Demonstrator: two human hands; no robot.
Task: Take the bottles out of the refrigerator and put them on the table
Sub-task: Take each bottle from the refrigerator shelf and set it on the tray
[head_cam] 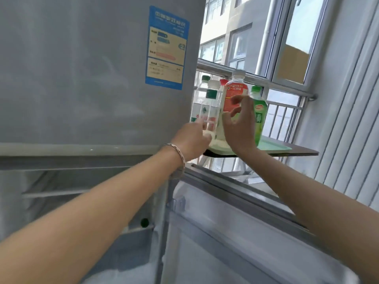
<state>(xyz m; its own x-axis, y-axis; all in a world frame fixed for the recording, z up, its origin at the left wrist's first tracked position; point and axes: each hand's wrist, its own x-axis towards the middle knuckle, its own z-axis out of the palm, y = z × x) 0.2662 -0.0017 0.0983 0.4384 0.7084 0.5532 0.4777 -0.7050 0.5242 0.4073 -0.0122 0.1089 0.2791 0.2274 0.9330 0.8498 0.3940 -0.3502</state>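
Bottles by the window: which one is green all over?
The green bottle farthest right, beside the right hand; the rest look clear or red-and-white.

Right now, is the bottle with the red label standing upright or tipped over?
Upright: the red-label bottle stands cap-up on the green tray.

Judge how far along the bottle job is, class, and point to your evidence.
Done: several bottles, including the green bottle, stand on the tray on the table. In hand: the left hand holds the clear bottle low down; the right hand is at the red-label bottle, grip unclear. Left: a green cap shows inside the fridge, likely one more bottle.
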